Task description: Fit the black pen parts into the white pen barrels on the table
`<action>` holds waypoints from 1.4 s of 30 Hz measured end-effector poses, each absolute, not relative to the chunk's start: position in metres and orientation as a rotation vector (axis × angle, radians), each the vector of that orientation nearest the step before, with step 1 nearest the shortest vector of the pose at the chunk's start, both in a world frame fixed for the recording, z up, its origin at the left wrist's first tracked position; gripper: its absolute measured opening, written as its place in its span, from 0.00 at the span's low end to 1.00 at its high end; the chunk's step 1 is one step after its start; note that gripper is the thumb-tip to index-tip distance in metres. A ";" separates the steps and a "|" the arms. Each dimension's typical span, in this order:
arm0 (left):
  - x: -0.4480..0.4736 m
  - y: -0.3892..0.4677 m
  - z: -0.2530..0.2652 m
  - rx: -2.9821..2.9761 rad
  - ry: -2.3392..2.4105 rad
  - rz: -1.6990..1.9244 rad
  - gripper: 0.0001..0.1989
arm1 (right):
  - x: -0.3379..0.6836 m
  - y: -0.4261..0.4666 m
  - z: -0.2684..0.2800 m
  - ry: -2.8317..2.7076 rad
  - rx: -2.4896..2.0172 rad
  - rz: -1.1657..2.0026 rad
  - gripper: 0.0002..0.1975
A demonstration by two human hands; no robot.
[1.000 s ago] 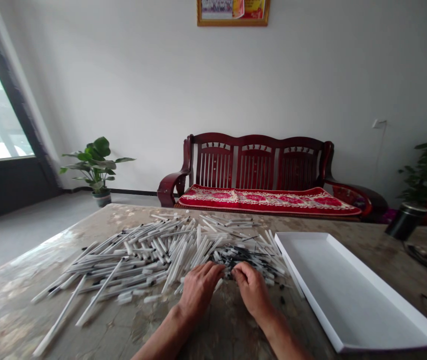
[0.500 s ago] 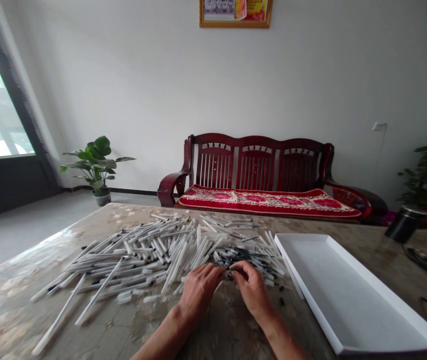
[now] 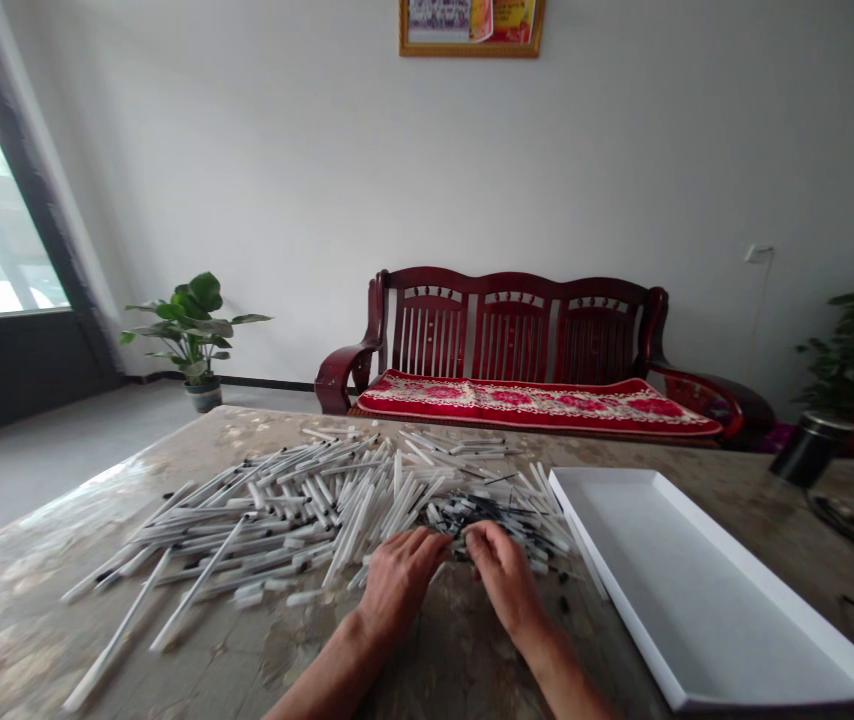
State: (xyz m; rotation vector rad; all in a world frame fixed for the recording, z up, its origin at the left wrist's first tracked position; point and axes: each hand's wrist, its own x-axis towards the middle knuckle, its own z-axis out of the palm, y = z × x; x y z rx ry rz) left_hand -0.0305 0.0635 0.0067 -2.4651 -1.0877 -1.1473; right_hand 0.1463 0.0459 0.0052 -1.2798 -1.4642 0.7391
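Observation:
My left hand (image 3: 403, 572) is closed, its fingertips pinched together at the near edge of a pile of pen parts. What it pinches, if anything, is too small and hidden to name. Facing it, my right hand (image 3: 503, 572) has its thumb and forefinger drawn together, and its contents cannot be made out either. A small gap separates the two sets of fingertips. Just beyond them lies a heap of dark, thin pen pieces (image 3: 513, 517). White pen barrels (image 3: 356, 525) are spread to the left, with short translucent caps (image 3: 249, 597) among them.
A shallow white box (image 3: 719, 590) stands to the right of my right hand. Two long white pens (image 3: 202, 580) lie apart at the front left of the table (image 3: 262, 670). A black canister (image 3: 811, 447) and cables (image 3: 851, 525) are at the far right. Behind is a wooden bench (image 3: 513, 330).
My right hand's fingertips have drawn slightly away from my left hand's, and its forefinger is curled differently. My left hand stays nearly in place. The pile and box look the same.

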 end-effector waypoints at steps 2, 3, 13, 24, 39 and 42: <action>-0.030 0.062 0.008 -2.479 -1.081 -1.136 0.06 | 0.147 0.046 0.005 -1.478 -1.336 0.712 0.21; -0.030 0.062 0.008 -2.486 -1.082 -1.133 0.05 | 0.147 0.047 0.005 -1.489 -1.349 0.686 0.21; -0.030 0.063 0.009 -2.498 -1.119 -1.127 0.04 | 0.146 0.047 0.006 -1.454 -1.265 0.736 0.16; -0.030 0.065 0.005 -2.567 -1.217 -1.127 0.07 | 0.165 0.057 0.006 -1.424 -1.315 0.646 0.11; -0.027 0.064 0.003 -2.560 -1.223 -1.127 0.09 | 0.150 0.047 0.010 -1.618 -1.281 0.405 0.11; -0.027 0.064 0.004 -2.582 -1.237 -1.090 0.09 | 0.150 0.049 0.007 -1.604 -1.306 0.357 0.11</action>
